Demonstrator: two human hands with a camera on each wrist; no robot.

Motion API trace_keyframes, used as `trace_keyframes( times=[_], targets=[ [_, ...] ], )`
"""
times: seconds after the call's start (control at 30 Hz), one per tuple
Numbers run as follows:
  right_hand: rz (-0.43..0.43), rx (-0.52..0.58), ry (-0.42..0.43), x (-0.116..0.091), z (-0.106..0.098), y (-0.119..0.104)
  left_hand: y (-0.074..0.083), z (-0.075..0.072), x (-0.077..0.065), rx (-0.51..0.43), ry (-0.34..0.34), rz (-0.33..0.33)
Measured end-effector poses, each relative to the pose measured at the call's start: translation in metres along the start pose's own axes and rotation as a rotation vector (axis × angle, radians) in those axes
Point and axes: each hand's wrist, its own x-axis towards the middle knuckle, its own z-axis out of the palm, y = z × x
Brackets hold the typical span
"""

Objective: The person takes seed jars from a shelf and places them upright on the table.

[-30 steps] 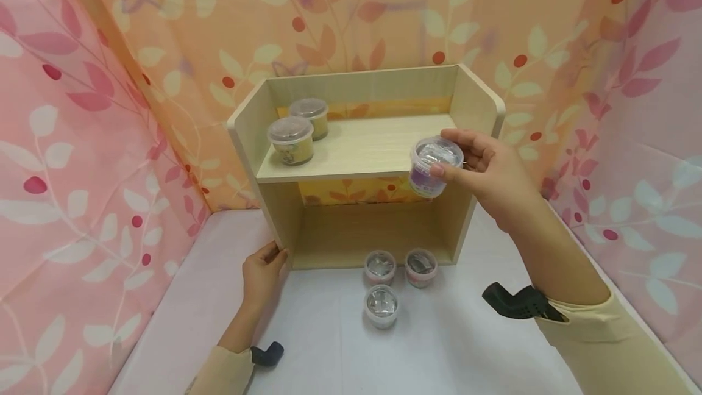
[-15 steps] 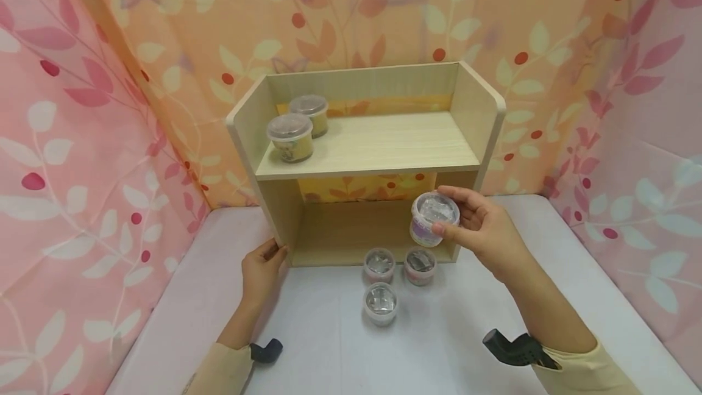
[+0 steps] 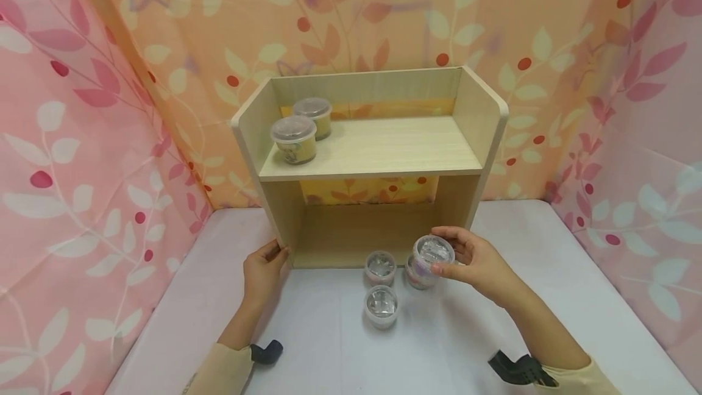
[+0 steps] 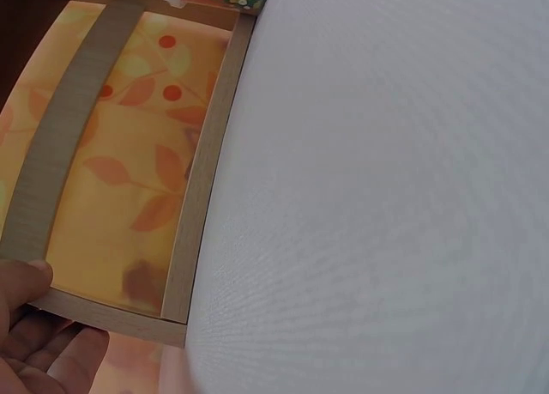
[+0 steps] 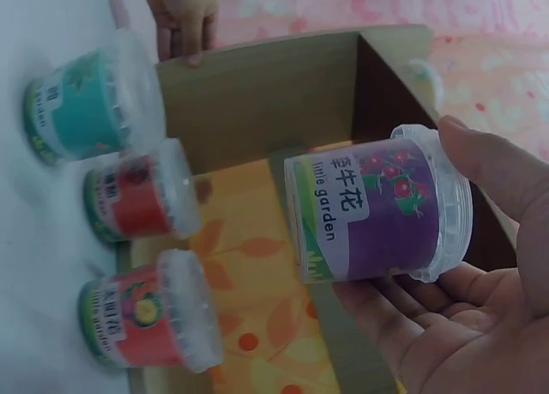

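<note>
My right hand [image 3: 477,268] holds a small purple "little garden" plastic cup [image 5: 386,209] with a clear lid, thumb on one side and fingers on the other. In the head view this cup overlaps a red cup [image 3: 418,280] standing on the table. Two more lidded cups stand just left of it: a red one [image 3: 380,266] and, nearer the front, a teal one [image 5: 90,102]. At the lower left, my left hand [image 3: 263,273] grips the front edge of the side panel of a wooden two-tier shelf [image 3: 395,142], thumb and fingers on opposite faces.
Two lidded tubs with yellowish sides, a front one [image 3: 296,142] and a rear one [image 3: 318,116], stand on the upper tier at the left. A white cloth covers the table [image 3: 340,352]. Patterned fabric [image 3: 373,11] hangs behind and on both sides.
My right hand has lowered the purple cup from beside the upper tier's front edge to just over the red cup on the table. My left hand stays on the side panel.
</note>
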Motion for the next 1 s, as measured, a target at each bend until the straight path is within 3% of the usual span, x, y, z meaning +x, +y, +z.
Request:
trace_keyframes(
  times=[0.5, 0.8, 1.0],
  targets=[
    [0.0, -0.009, -0.098, -0.01, 0.011, 0.06, -0.004, 0.001, 0.0, 0.003, 0.006, -0.003],
    [-0.036, -0.115, -0.151, -0.012, 0.012, 0.062, -0.004, 0.001, -0.001, -0.004, 0.007, 0.004],
    [-0.007, -0.157, -0.212, -0.013, 0.015, 0.065, -0.005, 0.001, 0.0, -0.008, 0.008, 0.027]
  ],
)
